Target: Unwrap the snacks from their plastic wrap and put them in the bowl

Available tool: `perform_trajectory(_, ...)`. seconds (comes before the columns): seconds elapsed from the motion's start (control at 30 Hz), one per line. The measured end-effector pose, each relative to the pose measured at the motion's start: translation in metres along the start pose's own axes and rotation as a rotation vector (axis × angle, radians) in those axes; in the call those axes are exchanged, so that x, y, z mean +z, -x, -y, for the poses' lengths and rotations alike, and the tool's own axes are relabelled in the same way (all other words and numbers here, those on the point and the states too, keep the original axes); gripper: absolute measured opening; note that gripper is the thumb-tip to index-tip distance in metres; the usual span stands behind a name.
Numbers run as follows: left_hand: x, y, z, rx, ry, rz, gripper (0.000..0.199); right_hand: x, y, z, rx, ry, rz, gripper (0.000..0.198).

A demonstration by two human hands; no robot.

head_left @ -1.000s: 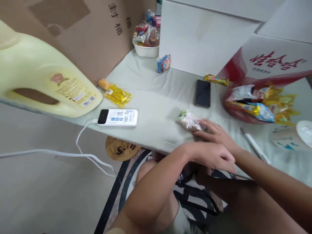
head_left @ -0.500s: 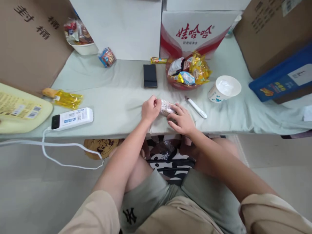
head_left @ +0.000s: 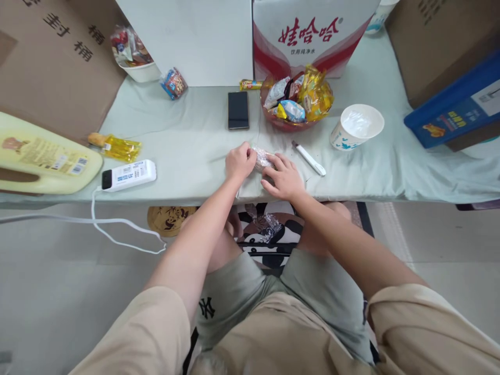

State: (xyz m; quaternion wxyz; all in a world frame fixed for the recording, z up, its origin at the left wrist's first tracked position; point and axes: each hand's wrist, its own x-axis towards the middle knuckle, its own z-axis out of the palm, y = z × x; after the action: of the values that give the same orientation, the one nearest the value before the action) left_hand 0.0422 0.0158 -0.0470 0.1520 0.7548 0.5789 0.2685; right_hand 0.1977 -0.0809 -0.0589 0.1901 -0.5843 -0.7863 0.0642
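A small clear-plastic-wrapped packet (head_left: 262, 159) lies on the cloth near the table's front edge; its contents cannot be made out. My left hand (head_left: 239, 162) is closed, thumb and fingers pinching the packet's left end. Over its right end rests my right hand (head_left: 284, 178), fingers bent and slightly apart, holding the packet against the table. A white-handled utility knife (head_left: 310, 160) lies just right of my right hand. Behind the hands is a dark phone (head_left: 238, 110), and to its right a red bowl (head_left: 287, 125) holds several wrapped snacks.
A paper cup (head_left: 357, 128) with clear plastic inside stands at right. A white corded device (head_left: 130, 175), a yellow packet (head_left: 121, 149) and a pale yellow jug (head_left: 50, 161) are at left. Boxes (head_left: 308, 44) line the back. Crumpled plastic film (head_left: 267, 227) lies below the table edge.
The whole view has shifted, so table items appear higher in it. My hands keep nearly the same hold on the packet; the right fingers have moved only slightly.
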Motion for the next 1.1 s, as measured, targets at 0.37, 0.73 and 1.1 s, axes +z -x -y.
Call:
perform_trajectory(0.37, 0.0, -0.001, 0.005, -0.041, 0.176, -0.043, 0.025, -0.002, 0.001, -0.003, -0.012, -0.071, -0.017, 0.03)
perform_trajectory(0.73, 0.008, -0.004, 0.024, -0.068, 0.222, -0.224, 0.02, 0.006, 0.003, -0.015, 0.112, -0.365, -0.186, 0.064)
perform_trajectory(1.1, -0.008, 0.008, 0.018, 0.384, 0.309, 0.291, 0.036, 0.002, -0.007, -0.014, 0.29, -0.339, -0.134, 0.03)
